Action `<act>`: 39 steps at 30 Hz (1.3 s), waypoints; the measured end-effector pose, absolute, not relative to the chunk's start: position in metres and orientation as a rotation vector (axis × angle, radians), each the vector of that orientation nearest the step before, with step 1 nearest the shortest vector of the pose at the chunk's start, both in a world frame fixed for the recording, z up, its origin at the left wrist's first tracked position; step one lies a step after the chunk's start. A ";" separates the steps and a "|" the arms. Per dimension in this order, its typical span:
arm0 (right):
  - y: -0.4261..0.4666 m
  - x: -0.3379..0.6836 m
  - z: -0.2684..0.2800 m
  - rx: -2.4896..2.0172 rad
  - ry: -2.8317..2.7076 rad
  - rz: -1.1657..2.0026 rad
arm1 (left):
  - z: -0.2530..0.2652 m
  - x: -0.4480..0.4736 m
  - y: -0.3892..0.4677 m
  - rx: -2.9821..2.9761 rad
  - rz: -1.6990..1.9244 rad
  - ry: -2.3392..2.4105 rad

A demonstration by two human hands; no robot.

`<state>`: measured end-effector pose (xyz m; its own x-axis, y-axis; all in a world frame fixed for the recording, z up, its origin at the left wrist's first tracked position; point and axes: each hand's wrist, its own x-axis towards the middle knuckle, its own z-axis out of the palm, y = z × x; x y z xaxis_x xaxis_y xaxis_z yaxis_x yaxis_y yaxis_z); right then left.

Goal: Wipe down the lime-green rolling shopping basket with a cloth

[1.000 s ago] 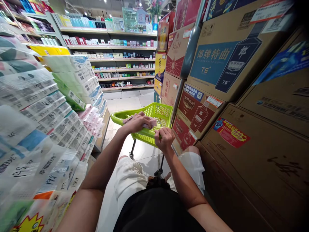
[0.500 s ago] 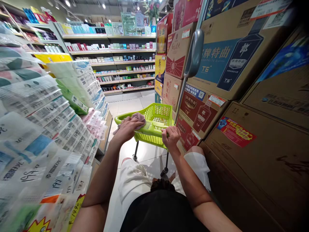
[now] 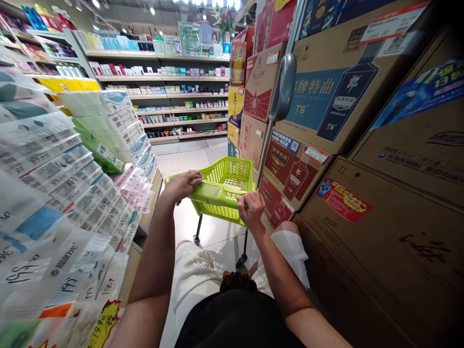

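Observation:
In front of my knees stands a lime-green plastic shopping basket on wheels (image 3: 221,210), with dark legs and a raised grey pull handle (image 3: 284,87). My left hand (image 3: 179,187) is closed over the basket's left rim, pressing a greyish-pink cloth (image 3: 196,177) against it; much of the cloth is hidden under the hand. The fingers of my right hand (image 3: 252,208) are wrapped around the near right corner of the rim, close to the foot of the pull handle's pole.
Stacked paper packs (image 3: 78,183) line the left side. On the right, cardboard liquor cartons (image 3: 319,96) rise close beside the basket. Pale floor tiles (image 3: 192,151) lead to shelves of small boxes (image 3: 163,77) at the back.
My left hand has slid left along the rim with the cloth, which is now more covered by the hand. My right hand keeps its grip on the rim. The view has shifted slightly.

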<state>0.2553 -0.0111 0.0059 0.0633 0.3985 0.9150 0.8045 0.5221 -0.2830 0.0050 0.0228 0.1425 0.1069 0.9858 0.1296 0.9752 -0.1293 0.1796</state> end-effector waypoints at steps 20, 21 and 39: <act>-0.017 0.261 0.005 -1.019 -1.537 -0.358 | 0.104 -0.004 0.000 2.242 0.573 2.288; -0.017 0.262 0.005 -1.008 -1.533 -0.366 | 0.096 0.002 -0.007 2.230 0.645 2.338; -0.009 0.289 0.005 -0.974 -1.567 -0.284 | 0.017 0.018 -0.022 1.952 1.409 2.398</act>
<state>0.2891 -0.0094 0.0054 0.0601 0.4199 0.9056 0.7113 0.6184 -0.3339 0.0179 -0.0224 0.0165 -0.3184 0.6924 0.6475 0.9025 0.0125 0.4304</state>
